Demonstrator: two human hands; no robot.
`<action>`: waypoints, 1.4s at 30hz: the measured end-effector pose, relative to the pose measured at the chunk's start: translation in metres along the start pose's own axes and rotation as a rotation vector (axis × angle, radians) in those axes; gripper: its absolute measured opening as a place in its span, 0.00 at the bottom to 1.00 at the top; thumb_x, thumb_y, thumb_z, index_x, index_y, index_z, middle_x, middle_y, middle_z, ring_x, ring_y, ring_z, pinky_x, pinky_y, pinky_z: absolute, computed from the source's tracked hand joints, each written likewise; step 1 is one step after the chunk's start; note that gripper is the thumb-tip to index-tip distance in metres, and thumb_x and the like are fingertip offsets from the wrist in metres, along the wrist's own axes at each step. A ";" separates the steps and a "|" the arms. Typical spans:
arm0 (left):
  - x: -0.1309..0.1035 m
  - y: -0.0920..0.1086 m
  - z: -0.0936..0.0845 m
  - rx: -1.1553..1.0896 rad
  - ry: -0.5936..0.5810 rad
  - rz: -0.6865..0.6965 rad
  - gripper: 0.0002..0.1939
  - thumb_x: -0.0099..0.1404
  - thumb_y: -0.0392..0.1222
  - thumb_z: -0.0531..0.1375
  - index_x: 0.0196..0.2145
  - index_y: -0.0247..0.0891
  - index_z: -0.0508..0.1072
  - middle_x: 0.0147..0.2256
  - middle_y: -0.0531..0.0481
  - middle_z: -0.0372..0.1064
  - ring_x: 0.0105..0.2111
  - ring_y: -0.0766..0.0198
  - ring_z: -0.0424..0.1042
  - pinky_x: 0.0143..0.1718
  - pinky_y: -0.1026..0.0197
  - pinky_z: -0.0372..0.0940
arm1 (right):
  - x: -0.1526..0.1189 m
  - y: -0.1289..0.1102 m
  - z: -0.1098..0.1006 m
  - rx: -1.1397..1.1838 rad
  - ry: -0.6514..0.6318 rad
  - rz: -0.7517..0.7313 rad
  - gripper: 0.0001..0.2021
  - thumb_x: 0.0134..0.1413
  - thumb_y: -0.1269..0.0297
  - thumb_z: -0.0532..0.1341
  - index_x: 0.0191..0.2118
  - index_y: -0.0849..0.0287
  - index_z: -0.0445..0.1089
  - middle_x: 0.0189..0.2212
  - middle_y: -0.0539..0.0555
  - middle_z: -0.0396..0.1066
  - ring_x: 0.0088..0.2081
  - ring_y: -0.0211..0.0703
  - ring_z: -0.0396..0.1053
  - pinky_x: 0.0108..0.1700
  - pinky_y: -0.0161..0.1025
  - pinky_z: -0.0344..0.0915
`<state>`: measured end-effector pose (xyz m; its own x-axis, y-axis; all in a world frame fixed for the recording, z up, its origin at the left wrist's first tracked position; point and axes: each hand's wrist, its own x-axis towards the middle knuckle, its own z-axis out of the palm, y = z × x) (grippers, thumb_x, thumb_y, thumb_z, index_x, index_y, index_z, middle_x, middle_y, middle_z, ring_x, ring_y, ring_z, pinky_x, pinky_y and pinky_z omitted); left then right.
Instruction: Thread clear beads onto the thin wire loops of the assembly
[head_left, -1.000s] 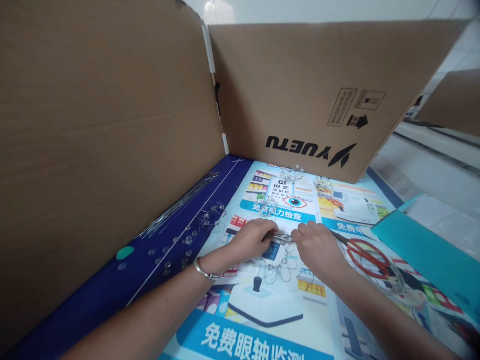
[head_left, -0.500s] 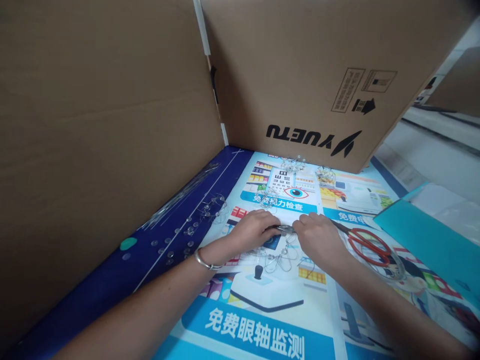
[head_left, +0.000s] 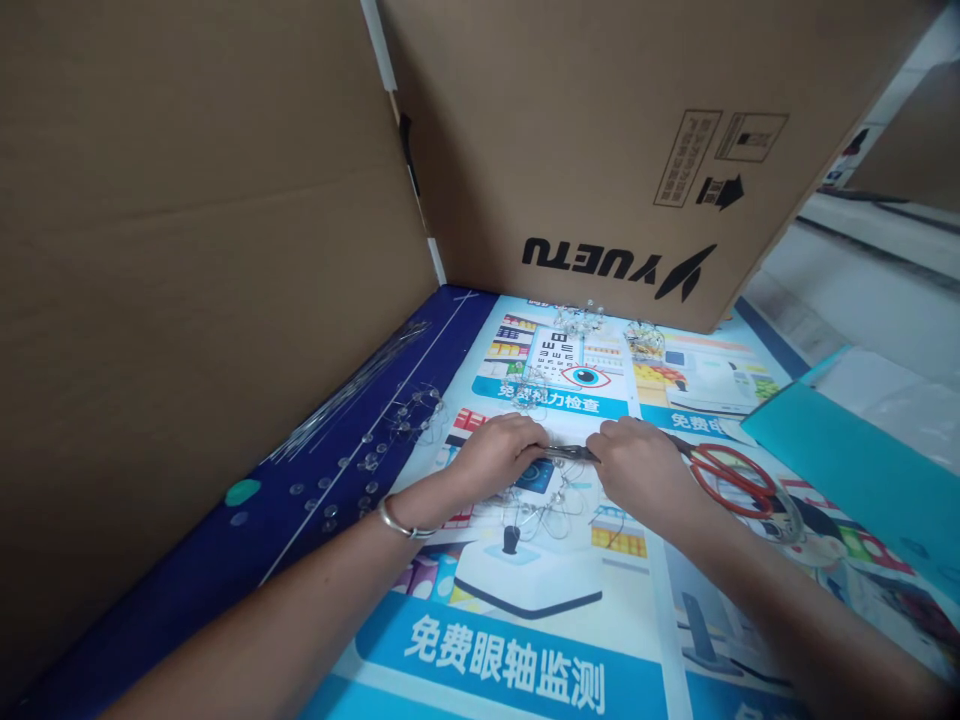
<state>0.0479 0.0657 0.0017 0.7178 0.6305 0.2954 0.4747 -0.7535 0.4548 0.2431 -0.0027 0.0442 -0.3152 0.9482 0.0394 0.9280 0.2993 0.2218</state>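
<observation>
Since a second ago, both hands barely shifted. My left hand (head_left: 499, 455) and right hand (head_left: 637, 470) have fingers closed on small metal pliers (head_left: 571, 453) over wire loops (head_left: 551, 510), red scissors (head_left: 731, 480) just right.

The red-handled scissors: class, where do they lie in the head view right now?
The scissors lie on the printed poster, just right of the right hand and left of the teal folder.

Two hands, left hand (head_left: 499, 458) and right hand (head_left: 641, 470), are sharing one pair of pliers (head_left: 570, 454); one pair of red scissors (head_left: 731, 478) is lying at three o'clock, two cardboard panels (head_left: 187, 250) are standing behind.
</observation>
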 end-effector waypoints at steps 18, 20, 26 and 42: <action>0.001 0.001 0.001 -0.039 0.004 -0.022 0.04 0.59 0.34 0.57 0.32 0.39 0.72 0.31 0.50 0.69 0.36 0.61 0.66 0.39 0.60 0.59 | -0.005 -0.003 -0.006 -0.068 0.076 -0.005 0.08 0.50 0.76 0.53 0.30 0.58 0.67 0.27 0.53 0.67 0.32 0.44 0.62 0.32 0.39 0.47; 0.002 0.001 0.002 -0.040 0.008 -0.014 0.04 0.59 0.34 0.57 0.31 0.38 0.71 0.31 0.51 0.69 0.35 0.62 0.66 0.38 0.61 0.59 | -0.005 -0.004 -0.005 -0.044 0.057 0.017 0.08 0.50 0.75 0.53 0.29 0.58 0.67 0.26 0.53 0.67 0.31 0.44 0.62 0.31 0.40 0.47; 0.003 0.000 0.004 -0.049 0.018 -0.031 0.04 0.58 0.32 0.57 0.28 0.38 0.71 0.29 0.52 0.69 0.33 0.63 0.67 0.36 0.62 0.60 | -0.006 -0.013 -0.009 -0.048 0.052 0.050 0.08 0.50 0.76 0.53 0.30 0.58 0.67 0.27 0.54 0.67 0.31 0.44 0.62 0.30 0.39 0.48; 0.001 0.008 0.007 -0.020 0.059 -0.150 0.07 0.56 0.33 0.58 0.33 0.40 0.66 0.29 0.53 0.67 0.31 0.63 0.66 0.30 0.65 0.58 | -0.006 -0.023 -0.003 -0.011 0.024 0.117 0.08 0.48 0.77 0.54 0.31 0.59 0.67 0.27 0.55 0.67 0.31 0.43 0.64 0.27 0.38 0.48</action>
<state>0.0556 0.0589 -0.0006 0.6084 0.7460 0.2710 0.5637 -0.6465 0.5140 0.2233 -0.0158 0.0418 -0.2098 0.9737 0.0890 0.9566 0.1856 0.2246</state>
